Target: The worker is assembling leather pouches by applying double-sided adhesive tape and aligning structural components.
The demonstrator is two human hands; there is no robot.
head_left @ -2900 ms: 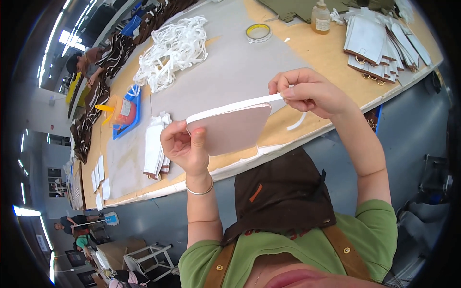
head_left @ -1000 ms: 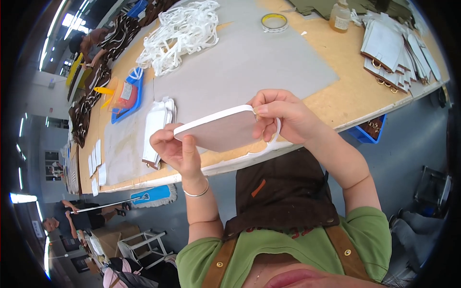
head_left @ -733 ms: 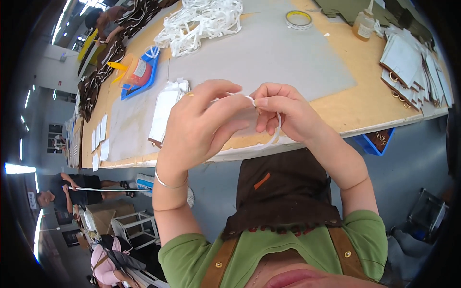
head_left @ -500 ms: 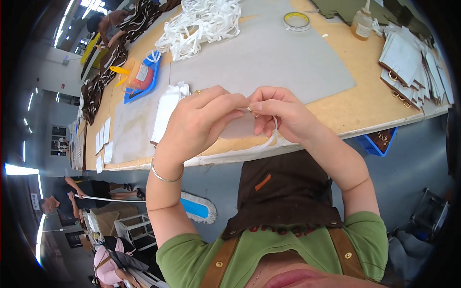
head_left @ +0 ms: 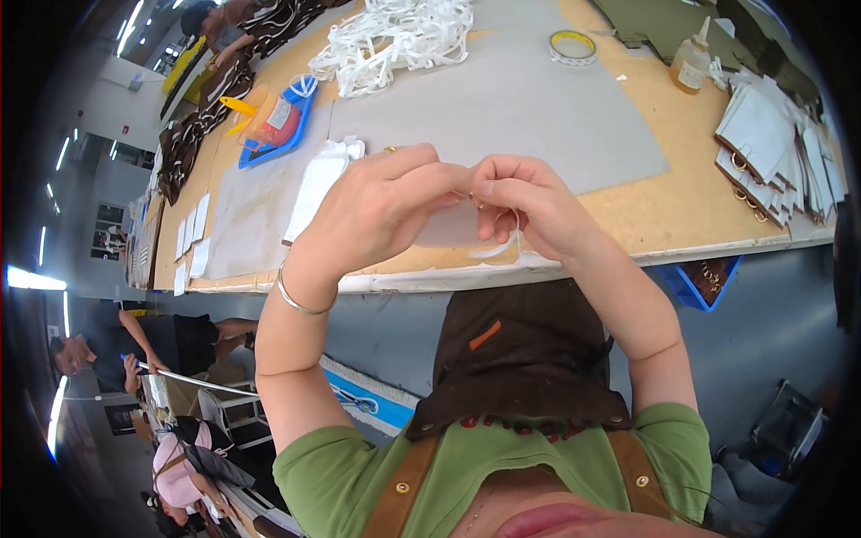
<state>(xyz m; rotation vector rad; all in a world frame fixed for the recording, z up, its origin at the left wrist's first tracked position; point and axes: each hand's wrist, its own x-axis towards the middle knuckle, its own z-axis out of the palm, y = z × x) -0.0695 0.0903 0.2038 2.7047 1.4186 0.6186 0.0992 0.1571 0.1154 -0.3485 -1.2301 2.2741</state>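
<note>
My left hand (head_left: 381, 206) and my right hand (head_left: 531, 202) meet fingertip to fingertip above the table's near edge. Between them is a small gold-coloured metal piece (head_left: 470, 196), ring-like, mostly covered by fingers. The left fingers pinch at it from one side. My right thumb and forefinger are closed at its other side, and a narrow white strip (head_left: 496, 250) curls down from the right hand. Beside my left wrist lies a stack of white pieces (head_left: 314, 191).
Further back are a heap of white strips (head_left: 395, 45), a tape roll (head_left: 573, 48), a glue bottle (head_left: 691, 67) and a blue tray (head_left: 269, 157) with a tub. White panels with gold rings (head_left: 762, 134) lie right. A blue bin (head_left: 695, 287) sits below the edge. A co-worker mops at left.
The gold piece shows more between my fingertips, and the white strip's end hangs differently. The view has shifted slightly. At left, the co-worker's wide blue mop has come closer.
</note>
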